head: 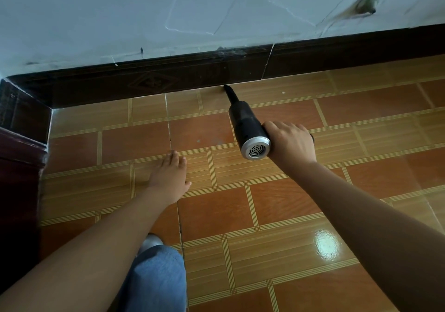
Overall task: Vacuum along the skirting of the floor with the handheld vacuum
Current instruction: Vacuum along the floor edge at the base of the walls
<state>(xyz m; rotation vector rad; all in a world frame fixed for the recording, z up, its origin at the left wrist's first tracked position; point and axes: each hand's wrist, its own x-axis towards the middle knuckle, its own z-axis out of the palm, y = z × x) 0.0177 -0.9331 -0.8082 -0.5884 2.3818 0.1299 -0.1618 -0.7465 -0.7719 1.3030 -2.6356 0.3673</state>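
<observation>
Floor [277, 205] tiles are meeting dark skirting [154, 83] where the right hand [291, 140], fingers gripping the handheld vacuum [248, 128], is aiming its nozzle, left hand [168, 179] lying flat, fingers spread.

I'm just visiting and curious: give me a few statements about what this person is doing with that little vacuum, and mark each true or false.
1. The right hand holds the vacuum. True.
2. The nozzle points at the foot of the skirting. True.
3. The left hand grips the nozzle. False: it rests flat on the floor, apart from the vacuum.
4. The skirting is white. False: it is dark brown; the wall above is pale.
5. The vacuum's silver vented end faces the camera. True.
</observation>
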